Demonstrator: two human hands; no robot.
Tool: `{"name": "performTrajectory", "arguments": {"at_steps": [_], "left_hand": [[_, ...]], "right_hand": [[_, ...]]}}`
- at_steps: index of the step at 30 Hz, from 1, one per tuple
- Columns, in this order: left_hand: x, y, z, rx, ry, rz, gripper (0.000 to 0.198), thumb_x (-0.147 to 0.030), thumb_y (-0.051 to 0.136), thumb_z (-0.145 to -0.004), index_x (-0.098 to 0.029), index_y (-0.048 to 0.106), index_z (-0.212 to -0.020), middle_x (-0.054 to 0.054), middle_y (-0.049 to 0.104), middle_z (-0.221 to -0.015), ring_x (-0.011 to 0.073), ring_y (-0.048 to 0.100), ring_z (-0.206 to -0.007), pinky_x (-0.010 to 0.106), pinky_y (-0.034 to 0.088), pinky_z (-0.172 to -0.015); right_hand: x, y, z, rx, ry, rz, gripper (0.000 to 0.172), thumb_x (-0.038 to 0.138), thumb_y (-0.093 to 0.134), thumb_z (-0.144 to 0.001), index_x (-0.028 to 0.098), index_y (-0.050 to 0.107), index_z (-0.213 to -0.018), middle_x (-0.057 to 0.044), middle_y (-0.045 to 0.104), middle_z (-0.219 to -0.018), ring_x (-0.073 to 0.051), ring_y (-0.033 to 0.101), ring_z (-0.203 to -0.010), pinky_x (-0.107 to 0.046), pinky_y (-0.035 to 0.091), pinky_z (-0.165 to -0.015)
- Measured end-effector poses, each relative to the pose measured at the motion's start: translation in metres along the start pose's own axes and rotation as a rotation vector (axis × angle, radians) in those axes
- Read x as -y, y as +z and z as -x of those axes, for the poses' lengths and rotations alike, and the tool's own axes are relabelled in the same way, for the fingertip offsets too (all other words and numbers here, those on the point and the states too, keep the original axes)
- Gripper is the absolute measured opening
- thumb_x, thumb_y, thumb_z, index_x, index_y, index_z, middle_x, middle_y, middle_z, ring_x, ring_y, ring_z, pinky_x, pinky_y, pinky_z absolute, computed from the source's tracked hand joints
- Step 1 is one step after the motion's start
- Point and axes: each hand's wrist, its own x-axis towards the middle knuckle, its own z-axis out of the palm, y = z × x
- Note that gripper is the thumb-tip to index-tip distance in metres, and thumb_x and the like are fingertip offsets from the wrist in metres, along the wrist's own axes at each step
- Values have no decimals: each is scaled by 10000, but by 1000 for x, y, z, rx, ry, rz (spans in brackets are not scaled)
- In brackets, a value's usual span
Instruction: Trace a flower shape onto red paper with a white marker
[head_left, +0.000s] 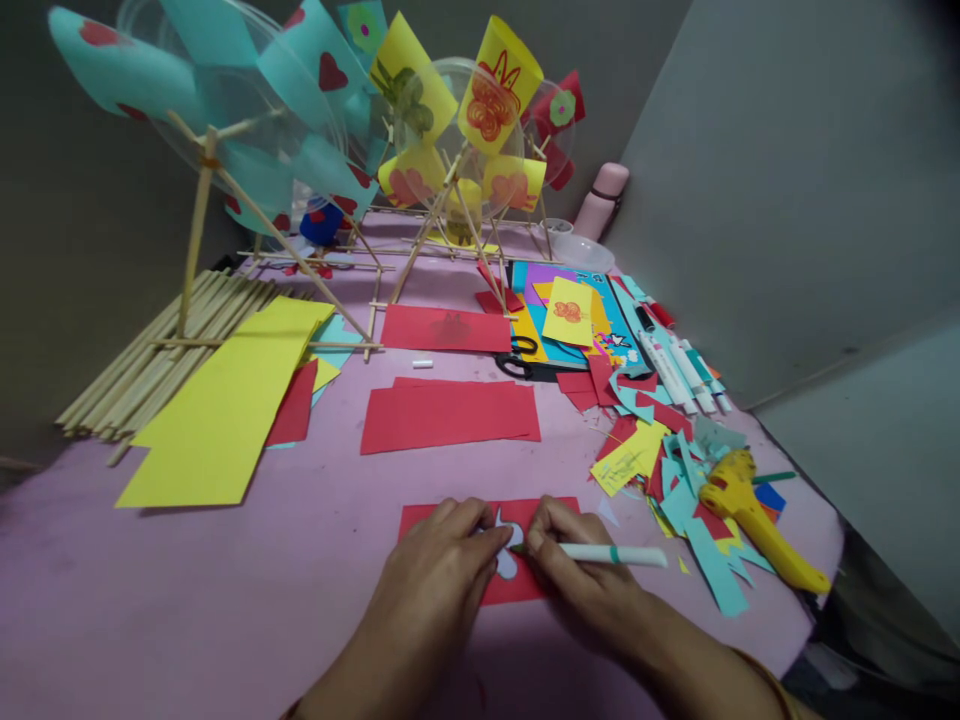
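A red paper strip (495, 595) lies on the table in front of me, partly covered by both hands. On it sits a small white butterfly-shaped paper cutout (508, 565), its left part hidden by fingers. My left hand (446, 560) is closed, with thumb and fingertips holding the cutout down against the red paper. Between the fingers of my right hand (574, 550) is a white marker (622, 554) with a green band. Its tip meets the right edge of the cutout. Just beyond my hands, more red strips (450, 415) lie stacked.
Yellow sheets (225, 400) and wooden sticks (165, 350) lie left. Stick-framed wheels with yellow cups (491, 90) and blue cups (300, 60) stand behind. Black-handled scissors (517, 357), paper scraps (686, 490), several markers (667, 370) and a yellow glue gun (757, 520) are right.
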Motion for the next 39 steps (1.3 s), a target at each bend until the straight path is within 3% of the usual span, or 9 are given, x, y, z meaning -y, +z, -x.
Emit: {"name": "performTrajectory", "arguments": {"at_steps": [19,34,39], "left_hand": [[3,4,1,-18,11,41,222,-133,485,-895,-251,626,-1019,30,590,-964,206,517,-880,330,437,-739],[2,2,0,-20,5,71,219,-121,491,-891,-245,623,-1015,32,591,-971,215,510,-885,346,431,-748],[1,2,1,-16,-1,72,209,-119,488,-891,-241,625,-991,37,587,-981,216,504,-892,340,427,-743]], "right_hand": [[2,1,-2,58,-107,133,207,239,339,-909,221,414,-717,41,434,-594,-123,436,-503,-249,328,-513],[3,2,-1,42,-52,119,243,253,348,-926,222,418,-695,37,468,-610,-123,454,-538,-244,345,-529],[2,2,-2,43,-58,111,243,260,353,-926,227,395,-689,51,419,-577,-124,422,-509,-245,324,-506]]}}
